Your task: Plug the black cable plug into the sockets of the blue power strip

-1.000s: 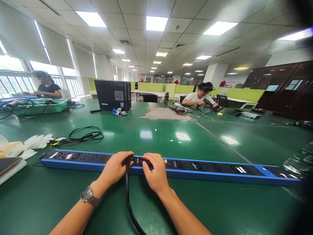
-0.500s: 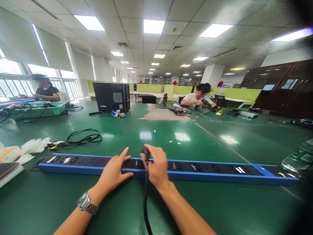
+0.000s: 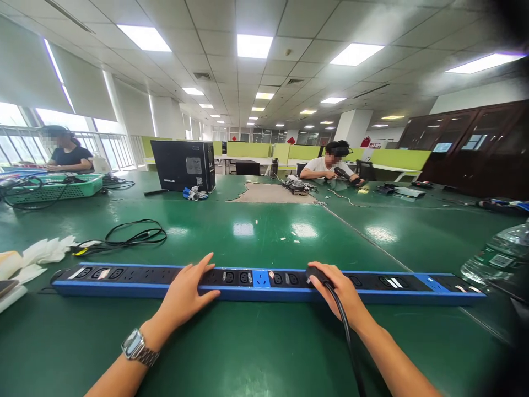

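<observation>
Left hand (image 3: 187,290) spreads over the power strip (image 3: 261,280); right hand (image 3: 342,288) pinches a plug (image 3: 316,274) — cable (image 3: 346,325) drag (seating unclear) could tilt it.

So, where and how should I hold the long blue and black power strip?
Probably across the narrow width of the blue and black power strip, from above, thumb on its near blue side wall, fingers over the far edge. It lies flat, sockets up; the left grip lies across it similarly.
</observation>
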`<state>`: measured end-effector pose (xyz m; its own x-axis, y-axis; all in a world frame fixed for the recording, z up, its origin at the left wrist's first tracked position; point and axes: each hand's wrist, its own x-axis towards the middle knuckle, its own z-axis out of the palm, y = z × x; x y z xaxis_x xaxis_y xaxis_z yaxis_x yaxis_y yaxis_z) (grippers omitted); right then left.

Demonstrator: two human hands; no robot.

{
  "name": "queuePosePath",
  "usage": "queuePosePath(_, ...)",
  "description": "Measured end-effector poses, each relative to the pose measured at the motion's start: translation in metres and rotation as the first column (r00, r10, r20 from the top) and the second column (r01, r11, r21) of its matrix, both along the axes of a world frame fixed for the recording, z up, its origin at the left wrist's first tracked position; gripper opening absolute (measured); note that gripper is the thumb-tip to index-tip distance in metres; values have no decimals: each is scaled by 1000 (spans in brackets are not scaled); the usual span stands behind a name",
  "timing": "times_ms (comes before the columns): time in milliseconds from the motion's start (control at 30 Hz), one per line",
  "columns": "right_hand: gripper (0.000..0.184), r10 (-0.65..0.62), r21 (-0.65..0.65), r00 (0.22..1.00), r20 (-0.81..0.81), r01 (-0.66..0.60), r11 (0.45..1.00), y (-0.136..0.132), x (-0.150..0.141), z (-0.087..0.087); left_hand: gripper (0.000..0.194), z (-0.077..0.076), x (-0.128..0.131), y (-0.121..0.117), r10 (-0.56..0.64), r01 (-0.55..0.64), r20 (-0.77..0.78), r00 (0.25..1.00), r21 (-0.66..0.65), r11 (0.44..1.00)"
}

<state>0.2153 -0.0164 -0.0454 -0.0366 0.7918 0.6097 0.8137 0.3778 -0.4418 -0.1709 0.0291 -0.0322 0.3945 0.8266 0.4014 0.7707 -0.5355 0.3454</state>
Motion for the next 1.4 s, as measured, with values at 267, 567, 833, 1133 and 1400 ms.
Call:
queuePosePath(267,34,32,-51,986,165,-24,998,-4,1,1,59,6,24,-8,-68,62,82,994,77,995)
queuePosePath(567,57,-210,4,922,326,221,975,-22,14,-32,51,19,201,-17,-406,406,-21,914,88,910)
queuePosePath(833,58,-248,-39,907,339,277,960,-21,13,-35,36,13,208,-12,-304,268,196,932,193,944)
queuePosePath(1133,59,-279,-79,908,314,318,945,-19,9,-32,26,10,91,5,-35,49,477,878,-17,999)
queuePosePath(1400,58,-303,-126,907,291,350,928,-16,2,-25,31,6,116,-3,-160,165,173,972,-15,986)
